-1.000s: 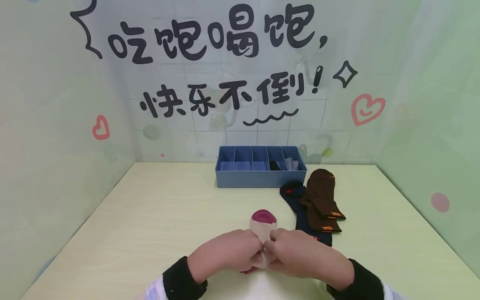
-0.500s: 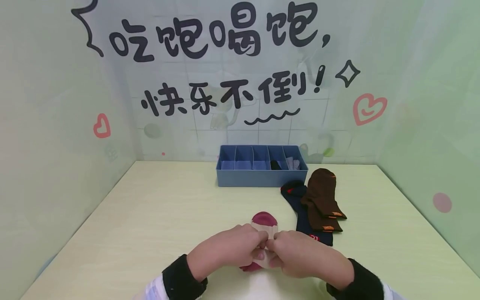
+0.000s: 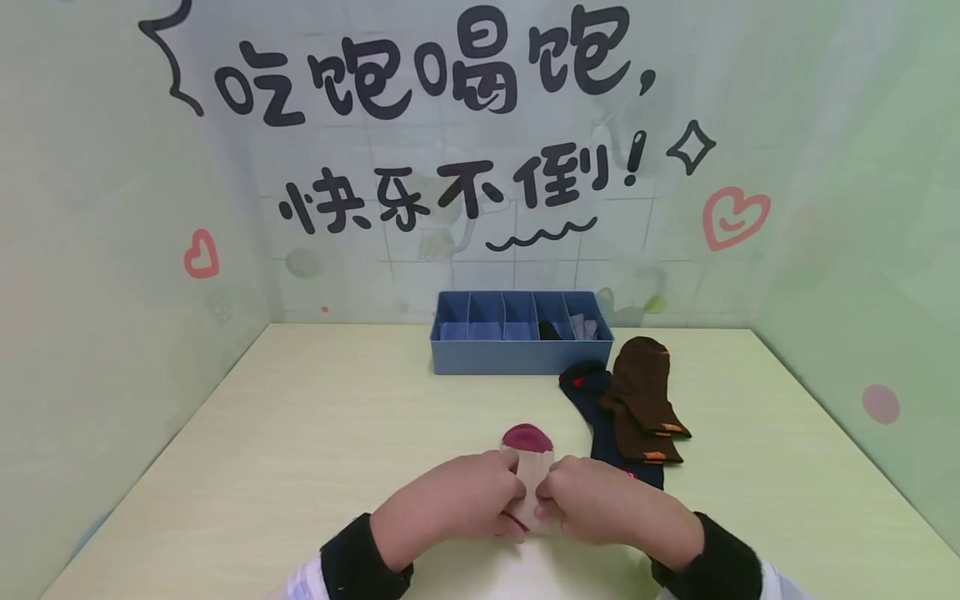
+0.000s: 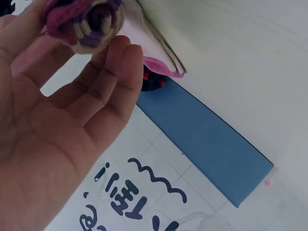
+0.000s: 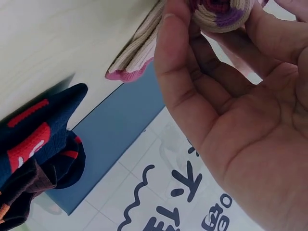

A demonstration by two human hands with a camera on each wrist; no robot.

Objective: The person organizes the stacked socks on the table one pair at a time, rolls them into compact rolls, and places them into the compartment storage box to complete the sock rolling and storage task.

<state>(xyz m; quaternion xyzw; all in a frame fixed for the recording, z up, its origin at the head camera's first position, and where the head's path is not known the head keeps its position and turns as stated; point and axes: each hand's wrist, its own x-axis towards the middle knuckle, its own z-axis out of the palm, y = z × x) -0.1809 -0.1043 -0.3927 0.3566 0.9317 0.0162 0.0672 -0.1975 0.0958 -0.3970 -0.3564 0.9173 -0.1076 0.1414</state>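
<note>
Head view: maroon-tipped sock [image 3: 529, 477] between left grip [image 3: 468, 496] and right grip [image 3: 606, 503], rolled end [image 3: 536, 518] in each one's pinch.

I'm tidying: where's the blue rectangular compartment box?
Head view: the blue box sits far back on the pale table, just right of centre, left of brown cloth socks.

Small booth, pale table [image 3: 322, 408] between printed walls [image 3: 847, 225]

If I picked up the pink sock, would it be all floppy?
The flat part of the pink sock would probably flop, since it looks like soft ribbed knit. The rolled end may feel firmer, being coiled up, but might unroll if the left hand and right hand holding it let go. Probably light too: it looks like just cloth.
</note>
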